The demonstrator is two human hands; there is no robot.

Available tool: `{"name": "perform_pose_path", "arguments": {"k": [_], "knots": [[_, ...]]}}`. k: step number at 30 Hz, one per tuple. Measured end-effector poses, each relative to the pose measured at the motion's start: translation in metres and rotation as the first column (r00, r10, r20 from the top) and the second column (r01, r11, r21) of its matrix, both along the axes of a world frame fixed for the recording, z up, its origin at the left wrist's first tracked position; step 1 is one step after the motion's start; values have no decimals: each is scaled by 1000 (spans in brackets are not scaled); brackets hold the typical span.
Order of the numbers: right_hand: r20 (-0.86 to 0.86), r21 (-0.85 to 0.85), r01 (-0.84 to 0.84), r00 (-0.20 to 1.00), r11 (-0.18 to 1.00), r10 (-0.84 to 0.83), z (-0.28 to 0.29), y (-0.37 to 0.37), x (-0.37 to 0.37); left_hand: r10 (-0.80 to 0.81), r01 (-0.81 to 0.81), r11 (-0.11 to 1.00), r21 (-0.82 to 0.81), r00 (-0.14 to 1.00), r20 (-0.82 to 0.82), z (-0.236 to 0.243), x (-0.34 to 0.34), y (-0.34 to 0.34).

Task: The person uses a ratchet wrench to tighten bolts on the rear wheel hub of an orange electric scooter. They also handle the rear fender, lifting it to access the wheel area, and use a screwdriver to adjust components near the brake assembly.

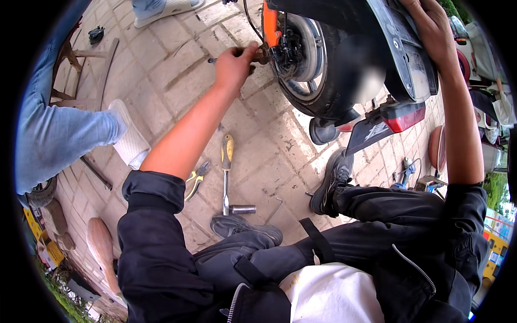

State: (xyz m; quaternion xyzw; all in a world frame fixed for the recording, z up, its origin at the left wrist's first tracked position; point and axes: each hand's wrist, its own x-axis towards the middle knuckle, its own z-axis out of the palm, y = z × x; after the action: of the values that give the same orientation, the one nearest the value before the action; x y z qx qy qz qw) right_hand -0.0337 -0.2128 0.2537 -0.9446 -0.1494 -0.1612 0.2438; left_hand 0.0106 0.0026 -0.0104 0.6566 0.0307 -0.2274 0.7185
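Observation:
My left hand (235,69) is closed beside the rear wheel's hub. A brownish metal piece (262,55) shows between its fingertips and the hub, and a small dark tip (212,60) pokes out on its other side; the grip hides what lies between. The wheel (318,59) has a black tyre and a pale rim, with an orange arm (271,27) running to its hub. My right hand (428,21) grips the upper edge of the black rear bodywork (405,64) of this scooter-like vehicle. Below the bodywork sits a red tail light (404,117).
On the brick paving lie a yellow-handled socket wrench (226,161) and pliers (198,179). A bent hex key (276,207) is near my shoe (245,229). At left stand a person's jeans-clad leg (70,134) and a wooden stool (81,75). A blue tool (405,175) lies at right.

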Motion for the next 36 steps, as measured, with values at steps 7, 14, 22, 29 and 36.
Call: {"name": "perform_pose_path", "arguments": {"k": [7, 14, 22, 29, 36], "knots": [[-14, 10, 51, 999, 999, -51, 1, 1, 4, -63, 55, 994, 92, 995, 82, -6, 1, 2], [15, 7, 48, 999, 999, -48, -3, -1, 1, -70, 84, 996, 31, 948, -310, 6, 5, 8], [-7, -5, 71, 997, 997, -71, 1, 4, 0, -19, 17, 1000, -12, 980, -197, 4, 1, 8], [27, 48, 25, 999, 999, -26, -6, -2, 3, -132, 132, 991, -13, 983, -126, -5, 2, 9], [-7, 42, 36, 999, 998, -36, -4, -4, 5, -124, 73, 987, -146, 915, -384, -1, 6, 11]]}}
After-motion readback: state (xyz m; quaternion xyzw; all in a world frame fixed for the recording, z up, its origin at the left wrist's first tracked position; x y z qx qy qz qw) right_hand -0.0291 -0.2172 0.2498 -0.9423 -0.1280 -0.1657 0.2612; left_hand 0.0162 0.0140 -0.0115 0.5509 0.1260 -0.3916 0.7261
